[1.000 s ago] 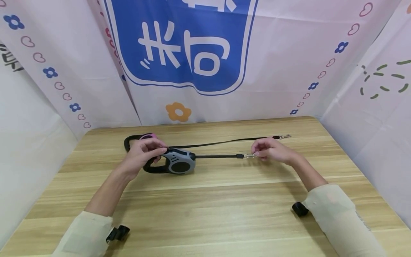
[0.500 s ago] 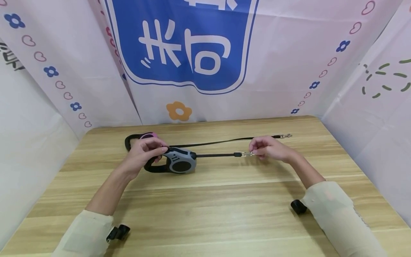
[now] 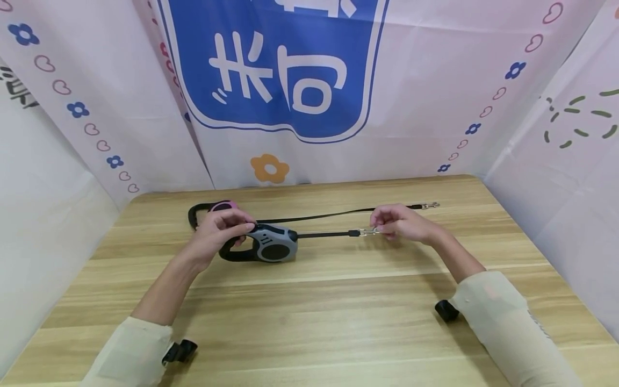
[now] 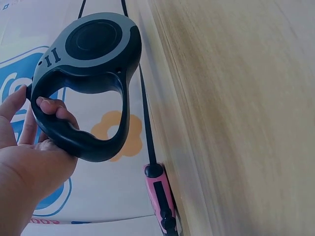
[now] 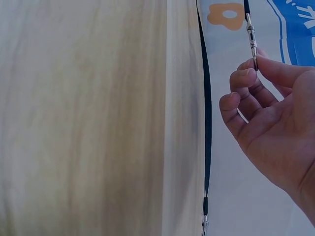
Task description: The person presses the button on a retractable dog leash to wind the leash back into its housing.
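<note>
My left hand (image 3: 213, 236) grips the black handle of a grey and black retractable dog leash (image 3: 276, 250). In the left wrist view its fingers curl through the handle loop (image 4: 93, 147), with the thumb at the side near the button. A short black strap (image 3: 324, 234) runs out of the casing to a metal snap hook (image 3: 369, 231). Thumb and fingertips of my right hand (image 3: 405, 223) pinch the free end of that hook. The right wrist view shows the hook (image 5: 252, 37) hanging from the strap, its tip between thumb and forefinger.
Behind lies a second retractable leash, pink and black (image 3: 227, 205), partly hidden by my left hand. Its long strap (image 3: 319, 217) stretches right to a metal clip (image 3: 430, 205). A wooden table (image 3: 309, 322) carries everything; a printed cloth (image 3: 411, 107) hangs behind its back edge.
My right hand has moved slightly left with the snap hook, and the strap between hook and casing is shorter. The left hand and grey leash have shifted a little right.
</note>
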The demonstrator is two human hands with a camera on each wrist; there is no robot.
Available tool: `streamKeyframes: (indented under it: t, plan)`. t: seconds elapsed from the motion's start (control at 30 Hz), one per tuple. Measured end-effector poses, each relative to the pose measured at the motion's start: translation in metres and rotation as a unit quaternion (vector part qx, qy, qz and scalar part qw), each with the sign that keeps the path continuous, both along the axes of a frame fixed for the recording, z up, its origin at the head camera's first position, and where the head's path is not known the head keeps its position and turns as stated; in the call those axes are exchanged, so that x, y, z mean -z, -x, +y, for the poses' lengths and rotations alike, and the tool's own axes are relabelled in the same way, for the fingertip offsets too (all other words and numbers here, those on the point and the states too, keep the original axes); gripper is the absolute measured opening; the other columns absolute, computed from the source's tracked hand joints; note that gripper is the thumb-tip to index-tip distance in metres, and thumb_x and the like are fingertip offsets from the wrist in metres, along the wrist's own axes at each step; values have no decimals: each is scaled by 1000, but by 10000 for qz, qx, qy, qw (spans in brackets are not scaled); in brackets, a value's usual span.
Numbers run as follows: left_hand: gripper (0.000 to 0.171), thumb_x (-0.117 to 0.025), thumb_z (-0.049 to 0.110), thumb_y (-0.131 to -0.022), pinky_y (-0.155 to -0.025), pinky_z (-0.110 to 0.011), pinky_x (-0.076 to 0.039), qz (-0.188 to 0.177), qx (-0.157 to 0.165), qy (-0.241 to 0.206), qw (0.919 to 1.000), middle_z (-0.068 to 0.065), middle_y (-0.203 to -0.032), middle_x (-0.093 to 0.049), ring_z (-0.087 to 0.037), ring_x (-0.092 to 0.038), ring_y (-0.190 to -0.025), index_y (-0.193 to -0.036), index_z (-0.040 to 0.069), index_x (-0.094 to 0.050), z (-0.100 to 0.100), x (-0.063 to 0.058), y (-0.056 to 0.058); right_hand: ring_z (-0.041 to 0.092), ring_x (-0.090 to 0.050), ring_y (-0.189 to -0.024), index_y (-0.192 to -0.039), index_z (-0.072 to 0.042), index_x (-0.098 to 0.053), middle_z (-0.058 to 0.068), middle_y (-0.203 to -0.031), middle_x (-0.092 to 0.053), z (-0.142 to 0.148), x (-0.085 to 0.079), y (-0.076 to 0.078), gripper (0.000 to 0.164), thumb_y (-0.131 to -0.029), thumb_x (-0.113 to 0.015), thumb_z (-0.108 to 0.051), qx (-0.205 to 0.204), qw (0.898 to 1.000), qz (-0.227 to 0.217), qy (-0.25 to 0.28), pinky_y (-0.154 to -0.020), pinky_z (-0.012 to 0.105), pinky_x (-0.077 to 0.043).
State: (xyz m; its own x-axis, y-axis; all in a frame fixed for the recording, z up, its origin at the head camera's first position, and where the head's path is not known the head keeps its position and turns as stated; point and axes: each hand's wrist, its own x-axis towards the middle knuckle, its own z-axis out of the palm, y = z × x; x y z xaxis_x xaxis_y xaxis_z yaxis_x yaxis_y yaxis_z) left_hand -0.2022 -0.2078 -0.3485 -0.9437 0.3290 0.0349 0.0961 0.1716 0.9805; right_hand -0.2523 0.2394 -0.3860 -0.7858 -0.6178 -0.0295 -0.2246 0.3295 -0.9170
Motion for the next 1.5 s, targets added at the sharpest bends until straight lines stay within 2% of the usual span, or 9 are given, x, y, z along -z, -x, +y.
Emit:
streamKeyframes:
  t: [0.33, 0.6, 1.03, 1.5]
  plan:
    - [7, -67, 8, -101, -65, -27, -52, 16, 67, -36, 10000, 1, -90, -66, -13, -56, -70, -102, 11, -74, 1, 1, 0, 17, -51, -69, -109, 7, -61, 24, -91, -56, -5, 1, -2, 14, -97, -53, 6, 12, 9999, 36, -145, -63, 26, -47]
    - [7, -67, 7, -101, -65, -27, -51, 60, 82, -43, 9999, 0, -89, -66, -13, -55, -70, -102, 9, -73, 2, 2, 0, 16, -51, -68, -109, 8, -61, 24, -90, -56, -6, 1, -2, 14, -98, -53, 5, 10, 9999, 48, -155, -62, 26, -47]
    - [7, -67, 6, -101, -63, -24, -51, 89, 146, -192, 9997, 0, -89, -67, -13, -55, -68, -102, 8, -73, 4, 3, 0, 16, -51, -67, -105, 8, -63, 18, -84, -57, -8, -2, -3, 11, -96, -57, 7, -70, 9999, 120, 44, -60, 26, -46]
    - [6, -67, 7, -101, -64, -26, -51, 106, 122, -105, 9998, 0, -89, -66, -14, -55, -68, -103, 7, -72, 5, 3, 0, 16, -53, -70, -104, 8, -65, 29, -89, -57, -8, -4, -5, 11, -97, -57, 8, -13, 9992, 242, 333, -63, 29, -49]
